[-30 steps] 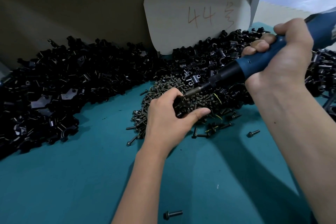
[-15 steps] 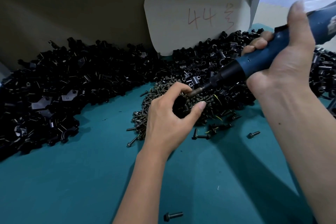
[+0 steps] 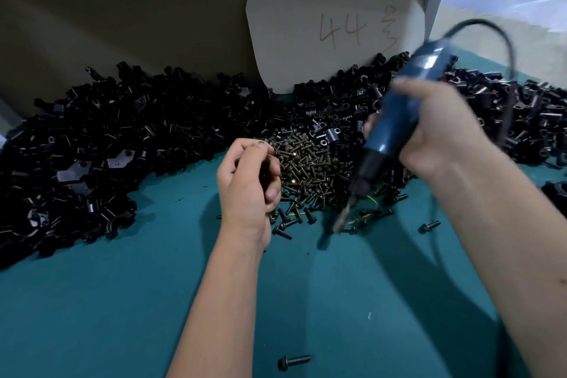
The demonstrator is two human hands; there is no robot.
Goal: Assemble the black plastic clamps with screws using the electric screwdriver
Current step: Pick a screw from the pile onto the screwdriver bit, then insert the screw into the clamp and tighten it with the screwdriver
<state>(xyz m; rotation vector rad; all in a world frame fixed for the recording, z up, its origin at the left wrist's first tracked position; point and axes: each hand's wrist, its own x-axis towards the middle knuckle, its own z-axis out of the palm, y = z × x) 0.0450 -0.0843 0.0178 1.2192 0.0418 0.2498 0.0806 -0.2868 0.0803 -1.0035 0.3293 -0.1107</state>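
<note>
On your far left a deep heap of black plastic clamps (image 3: 101, 147) banks up against the back wall and spreads along the teal table (image 3: 122, 301). Next comes your left hand (image 3: 248, 181), its fingers curled in around a small dark part, most likely a clamp, though the fingers hide too much of it to be sure. Just right of that hand, touching its knuckles, lies the pile of brass-coloured screws (image 3: 310, 169), with loose dark screws scattered at its near edge and one stray screw (image 3: 293, 362) lying alone close to you. Behind the pile a pale card (image 3: 331, 24) marked "44" leans on the wall. Further right, your right hand (image 3: 435, 132) grips the blue body of the electric screwdriver (image 3: 395, 120), fingers wrapped fully round it. The tool tilts down and to the left, its blurred bit hanging just over the table, apart from the left hand. Its black cable (image 3: 503, 40) loops up behind. More clamps heap up at the far right.
</note>
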